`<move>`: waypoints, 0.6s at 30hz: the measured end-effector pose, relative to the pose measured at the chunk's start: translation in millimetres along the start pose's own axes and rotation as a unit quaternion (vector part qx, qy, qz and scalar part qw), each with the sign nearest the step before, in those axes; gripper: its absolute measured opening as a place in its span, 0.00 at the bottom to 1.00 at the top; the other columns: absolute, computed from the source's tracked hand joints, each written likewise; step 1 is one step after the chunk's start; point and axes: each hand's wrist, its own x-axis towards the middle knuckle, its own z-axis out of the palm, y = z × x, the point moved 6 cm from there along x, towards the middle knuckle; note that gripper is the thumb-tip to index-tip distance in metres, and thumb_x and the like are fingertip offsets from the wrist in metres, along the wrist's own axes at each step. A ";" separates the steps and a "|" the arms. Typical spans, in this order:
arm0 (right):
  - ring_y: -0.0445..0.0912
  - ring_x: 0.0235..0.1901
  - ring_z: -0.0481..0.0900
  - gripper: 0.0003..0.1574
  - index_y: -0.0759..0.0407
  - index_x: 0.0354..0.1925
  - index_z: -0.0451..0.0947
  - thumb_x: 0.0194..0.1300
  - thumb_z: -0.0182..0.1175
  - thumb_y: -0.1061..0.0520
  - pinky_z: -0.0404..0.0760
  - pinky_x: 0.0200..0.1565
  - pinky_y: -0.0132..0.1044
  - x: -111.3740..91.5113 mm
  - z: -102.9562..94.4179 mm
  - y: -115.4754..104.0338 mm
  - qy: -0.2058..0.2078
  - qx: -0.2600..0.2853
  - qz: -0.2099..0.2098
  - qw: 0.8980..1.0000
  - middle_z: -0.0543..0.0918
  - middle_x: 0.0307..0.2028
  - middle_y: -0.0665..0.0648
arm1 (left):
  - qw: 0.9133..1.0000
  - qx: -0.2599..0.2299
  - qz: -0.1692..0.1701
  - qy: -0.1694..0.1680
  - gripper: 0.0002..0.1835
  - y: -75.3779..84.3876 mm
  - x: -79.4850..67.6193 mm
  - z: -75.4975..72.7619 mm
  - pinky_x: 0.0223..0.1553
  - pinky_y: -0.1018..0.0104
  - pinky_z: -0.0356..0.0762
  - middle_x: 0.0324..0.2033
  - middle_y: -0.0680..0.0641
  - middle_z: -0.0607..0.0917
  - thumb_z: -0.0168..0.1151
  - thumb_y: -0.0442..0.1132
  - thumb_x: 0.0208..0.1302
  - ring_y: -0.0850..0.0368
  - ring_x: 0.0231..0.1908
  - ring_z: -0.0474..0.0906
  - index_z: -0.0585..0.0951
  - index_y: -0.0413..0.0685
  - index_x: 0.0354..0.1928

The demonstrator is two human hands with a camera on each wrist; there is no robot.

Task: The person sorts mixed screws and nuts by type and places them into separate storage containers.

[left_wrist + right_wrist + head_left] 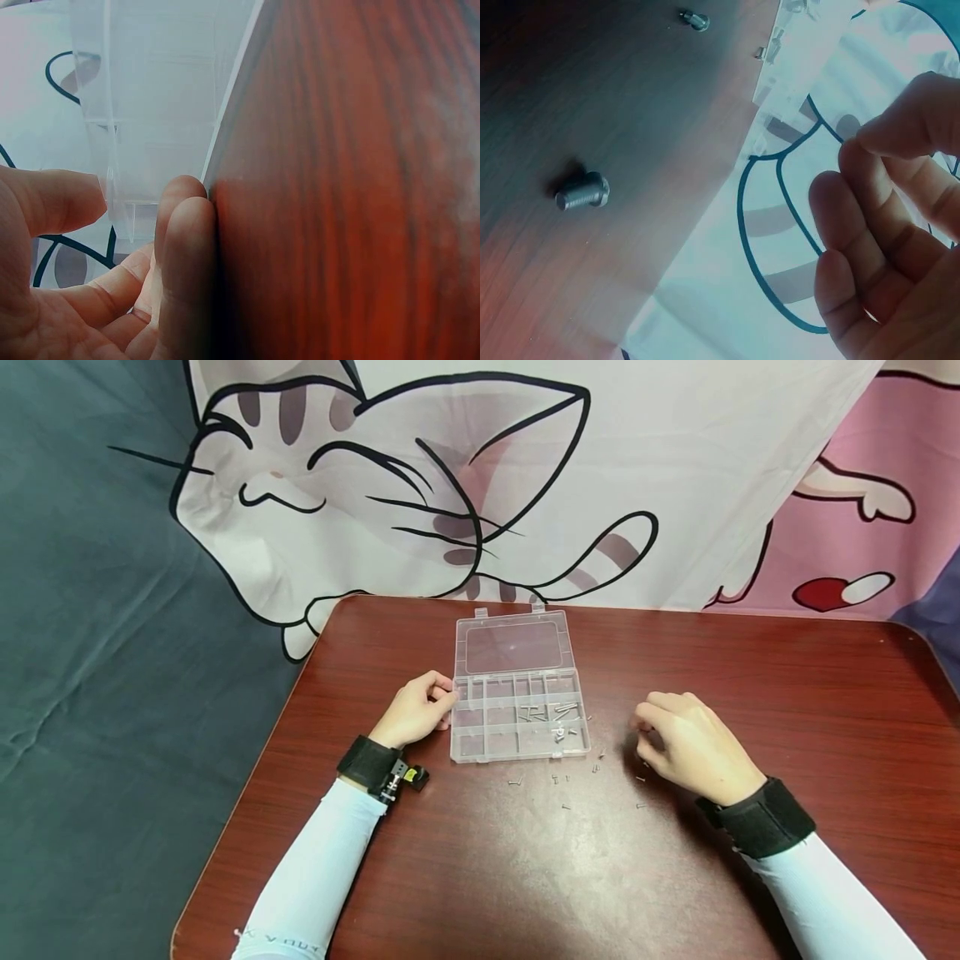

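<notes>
A clear plastic compartment box (513, 647) lies on the table with its lid folded back. Several small metal screws (534, 714) lie in its right-hand compartments. My left hand (414, 708) holds the box by its left edge, thumb at the rim and fingertips against the outer side. My right hand (693, 745) hovers over the table to the right of the box. Its thumb tip meets the index fingertip in the right wrist view; no screw shows between them. A short screw (583, 193) lies on the tabletop near that hand, with another screw (696, 20) farther off.
Several loose screws (515, 782) are scattered on the brown wooden table (480, 868) in front of the box and to its right. A cloth with a cat drawing (285, 552) hangs behind the table's far edge. Dark green cloth (97, 677) lies at the left.
</notes>
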 end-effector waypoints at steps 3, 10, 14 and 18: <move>0.41 0.23 0.69 0.14 0.53 0.27 0.76 0.43 0.69 0.67 0.74 0.31 0.44 1.4 2.5 -1.1 -0.006 0.000 0.000 1.000 0.74 0.24 0.49 | 1.000 0.002 -0.001 0.001 0.11 0.1 -0.1 -0.2 0.32 0.64 0.85 0.32 0.45 0.86 0.60 0.45 0.76 0.56 0.24 0.85 0.79 0.48 0.52; 0.41 0.23 0.71 0.15 0.52 0.26 0.75 0.42 0.70 0.66 0.73 0.30 0.43 0.8 9.0 -6.3 -0.020 0.003 -0.009 1.000 0.72 0.24 0.47 | 1.000 0.000 0.001 0.003 0.11 -0.3 0.3 -0.4 0.32 0.64 0.85 0.31 0.45 0.85 0.61 0.44 0.75 0.56 0.24 0.85 0.79 0.47 0.51; 0.42 0.23 0.72 0.15 0.53 0.27 0.76 0.42 0.71 0.66 0.74 0.29 0.43 -2.4 8.5 -2.6 -0.024 -0.001 -0.008 1.000 0.72 0.25 0.47 | 1.000 -0.001 0.001 0.002 0.11 -1.3 0.7 -0.1 0.32 0.64 0.85 0.31 0.45 0.85 0.60 0.44 0.75 0.56 0.24 0.85 0.79 0.47 0.52; 0.43 0.21 0.70 0.15 0.54 0.28 0.77 0.41 0.72 0.64 0.74 0.27 0.42 -11.3 6.2 8.5 -0.035 -0.020 0.008 0.999 0.71 0.25 0.48 | 1.000 -0.003 0.001 0.000 0.11 -1.4 1.0 0.0 0.32 0.64 0.86 0.31 0.45 0.85 0.60 0.44 0.75 0.56 0.24 0.85 0.79 0.47 0.52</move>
